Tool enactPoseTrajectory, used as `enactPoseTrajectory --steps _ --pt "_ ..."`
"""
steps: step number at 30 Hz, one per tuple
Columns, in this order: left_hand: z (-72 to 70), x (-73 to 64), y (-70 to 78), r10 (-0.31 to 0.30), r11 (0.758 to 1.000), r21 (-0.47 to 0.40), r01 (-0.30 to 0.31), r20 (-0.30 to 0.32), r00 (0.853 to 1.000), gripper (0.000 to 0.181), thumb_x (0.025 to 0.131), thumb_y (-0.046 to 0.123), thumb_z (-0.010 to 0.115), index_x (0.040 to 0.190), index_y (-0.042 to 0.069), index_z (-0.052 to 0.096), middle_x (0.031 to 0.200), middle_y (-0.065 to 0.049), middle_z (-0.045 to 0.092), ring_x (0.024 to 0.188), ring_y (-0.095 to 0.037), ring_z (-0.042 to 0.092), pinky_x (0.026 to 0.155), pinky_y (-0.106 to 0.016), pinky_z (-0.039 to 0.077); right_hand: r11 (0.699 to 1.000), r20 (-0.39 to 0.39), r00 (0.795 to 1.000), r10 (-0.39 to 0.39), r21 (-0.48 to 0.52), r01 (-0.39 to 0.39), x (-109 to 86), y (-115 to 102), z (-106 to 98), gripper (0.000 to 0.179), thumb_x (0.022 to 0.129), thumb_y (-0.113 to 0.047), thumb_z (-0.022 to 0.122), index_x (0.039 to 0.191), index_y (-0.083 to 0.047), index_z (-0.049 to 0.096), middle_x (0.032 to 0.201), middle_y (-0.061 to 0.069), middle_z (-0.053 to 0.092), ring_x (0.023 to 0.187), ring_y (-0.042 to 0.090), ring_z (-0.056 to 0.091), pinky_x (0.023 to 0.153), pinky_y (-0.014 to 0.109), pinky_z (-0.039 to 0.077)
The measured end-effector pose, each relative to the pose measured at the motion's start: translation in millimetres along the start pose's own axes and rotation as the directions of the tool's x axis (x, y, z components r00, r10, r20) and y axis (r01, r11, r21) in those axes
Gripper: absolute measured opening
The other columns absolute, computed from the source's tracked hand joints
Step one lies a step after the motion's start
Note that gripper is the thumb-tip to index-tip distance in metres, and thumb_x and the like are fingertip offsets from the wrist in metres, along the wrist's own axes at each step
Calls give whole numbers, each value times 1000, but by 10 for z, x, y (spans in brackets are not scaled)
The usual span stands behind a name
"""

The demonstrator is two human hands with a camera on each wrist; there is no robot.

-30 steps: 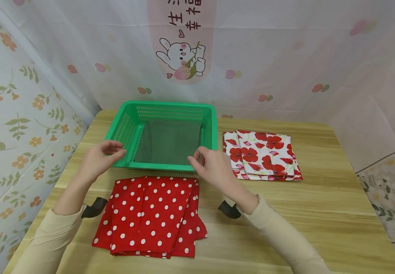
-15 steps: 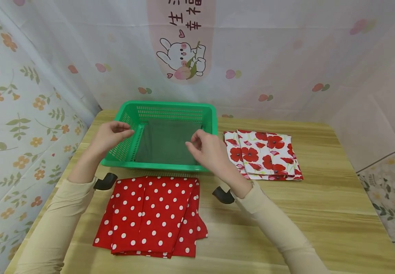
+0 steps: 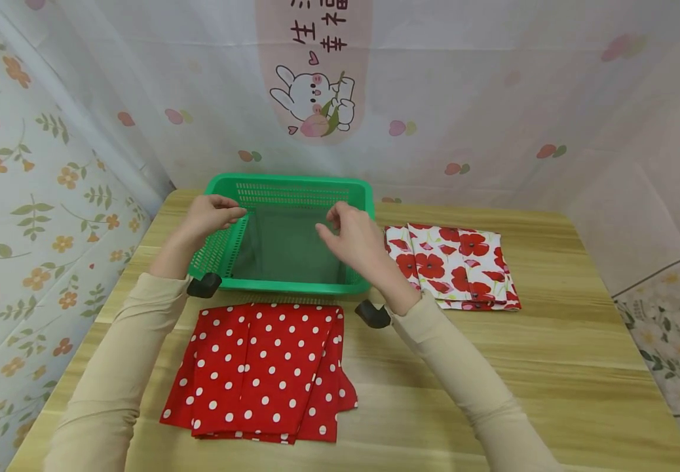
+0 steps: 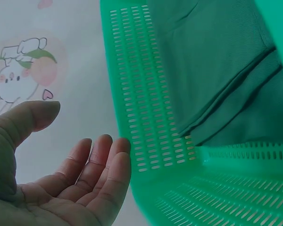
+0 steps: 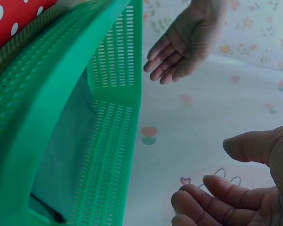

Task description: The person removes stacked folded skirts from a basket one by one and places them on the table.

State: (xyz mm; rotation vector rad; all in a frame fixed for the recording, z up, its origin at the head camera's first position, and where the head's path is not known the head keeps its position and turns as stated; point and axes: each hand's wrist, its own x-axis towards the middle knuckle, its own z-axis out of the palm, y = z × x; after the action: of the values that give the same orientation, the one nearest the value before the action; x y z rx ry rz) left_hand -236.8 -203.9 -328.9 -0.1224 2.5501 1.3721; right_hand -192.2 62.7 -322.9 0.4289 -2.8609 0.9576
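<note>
Right now, two bare hands are hanging in the air over a green plastic basket with lots of little holes [image 3: 293, 286]. The left hand [image 3: 206, 217] is hanging over the basket's left side, and the right hand [image 3: 359, 241] is hanging over its right side. Both are being loose and free, their fingers bending a bit and holding nothing. A folded dark green cloth [image 3: 293, 249] is lying flat on the bottom of the basket, between and below the hands. A folded red cloth with white dots [image 3: 275, 367] is lying on the light brown wooden desk [image 3: 552, 347], just in front of the basket, on the person's side. A folded white cloth with big red flowers [image 3: 458, 269] is lying to the right of the basket. Behind it all, a pale curtain with a bunny picture [image 3: 464, 98] is hanging.
</note>
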Motion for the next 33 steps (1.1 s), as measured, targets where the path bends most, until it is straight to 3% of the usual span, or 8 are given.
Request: enactPoseTrajectory --steps 7,14,20,25,29,33 --pt "49 131 3 -43 998 -49 44 23 999 51 95 24 53 133 -8 41 133 -23 42 115 -33 48 95 -36 43 997 28 997 66 44 -67 136 43 36 31 91 -29 59 107 -3 58 92 8 58 74 19 52 64 31 46" --pt "70 222 -1 -102 993 -54 104 38 994 53 95 23 52 136 -8 39 139 -24 38 119 -35 46 98 -36 42 982 85 985 148 109 -156 294 98 84 36 92 -28 58 114 -1 53 95 10 56 79 21 51 71 33 46" --pt "100 333 -40 -154 985 -71 157 48 987 55 96 21 50 138 -9 34 144 -25 32 124 -36 44 102 -40 38 957 174 953 249 106 -270 423 171 167 42 93 -29 57 122 0 49 103 15 59 87 23 55 78 36 47" --pt "122 396 -72 -210 976 -44 212 45 977 60 95 21 50 140 -11 28 139 -27 39 124 -37 44 102 -41 38 930 217 924 314 123 -345 497 245 263 51 92 -30 58 129 2 42 112 18 58 98 27 55 85 39 47" --pt "154 468 -122 -259 966 -10 260 28 965 65 94 22 52 141 -12 24 135 -26 45 115 -34 52 100 -40 41 906 254 901 351 151 -395 557 305 330 60 92 -30 57 137 3 35 131 20 48 118 29 48 95 40 43" --pt "199 509 -156 -286 958 39 285 9 958 67 93 24 53 140 -13 23 131 -27 46 105 -34 56 96 -40 44 886 295 877 380 158 -437 599 351 371 64 93 -31 56 140 5 31 141 20 38 127 29 40 99 40 40"
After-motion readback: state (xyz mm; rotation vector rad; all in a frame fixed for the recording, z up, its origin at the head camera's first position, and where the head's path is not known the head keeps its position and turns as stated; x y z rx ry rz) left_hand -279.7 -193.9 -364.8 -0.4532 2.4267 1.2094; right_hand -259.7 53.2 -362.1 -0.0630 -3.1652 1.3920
